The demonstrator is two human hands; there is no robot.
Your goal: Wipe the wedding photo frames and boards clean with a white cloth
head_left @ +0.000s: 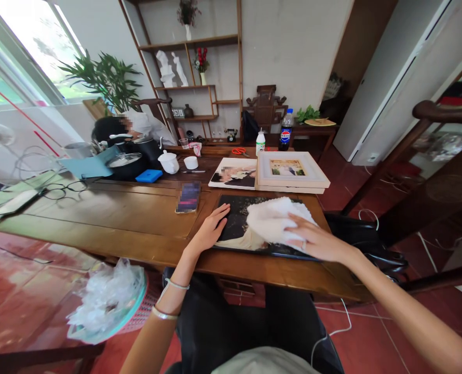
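A dark photo panel (239, 218) lies flat at the near edge of the wooden table (137, 218). My left hand (211, 228) rests on its left edge, fingers stretched out flat and holding it down. My right hand (312, 239) presses a crumpled white cloth (273, 221) onto the panel's surface, fingers spread over the cloth. Just beyond the panel sits a stack of white picture frames (293, 174) with a photo in the top one, and an unframed photo print (233, 173) beside it.
A phone (188, 197) lies left of the panel. Farther back are a white teapot (169, 162), cup, blue box (148, 175), scissors (238, 151), two bottles (286, 131) and pots. A person sits at the far left end. A basket with plastic bags (106, 306) stands on the floor.
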